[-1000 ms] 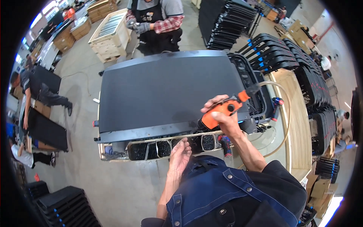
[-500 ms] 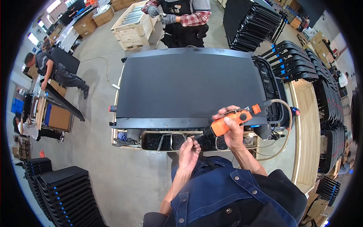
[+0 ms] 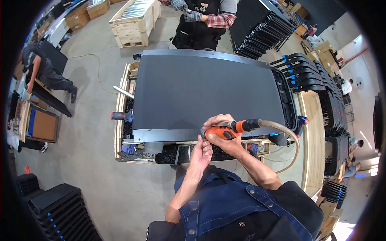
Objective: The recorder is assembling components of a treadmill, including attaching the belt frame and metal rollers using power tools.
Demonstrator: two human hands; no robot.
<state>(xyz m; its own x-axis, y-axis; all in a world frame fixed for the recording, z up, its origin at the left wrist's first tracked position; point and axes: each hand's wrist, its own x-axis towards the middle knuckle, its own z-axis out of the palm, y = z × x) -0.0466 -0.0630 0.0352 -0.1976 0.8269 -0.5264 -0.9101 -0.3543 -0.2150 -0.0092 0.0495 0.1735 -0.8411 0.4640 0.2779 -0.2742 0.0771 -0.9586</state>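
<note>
My right hand (image 3: 225,136) is wrapped round an orange air screwdriver (image 3: 220,133) with a black collar at its back end, where a pale hose (image 3: 290,134) joins it. The tool is held over the near rail (image 3: 169,135) of a wide, dark flat deck (image 3: 205,92). Close by its front end, my left hand (image 3: 201,154) is closed with thumb and fingertips together. Whatever they pinch is too small to name. The tool's tip is hidden by my hands. Beneath them sits a tray (image 3: 168,156) of small black parts.
Another red-and-black power tool (image 3: 120,116) lies left of the deck. A co-worker in grey gloves (image 3: 193,16) stands across from me. Stacked black frames (image 3: 307,74) and a long wooden crate (image 3: 313,140) are at the right. More black parts (image 3: 62,209) are piled at the lower left.
My right hand has brought the screwdriver left, so its front end is now close to the deck's near rail. My left hand has risen slightly. The whole view has shifted a little.
</note>
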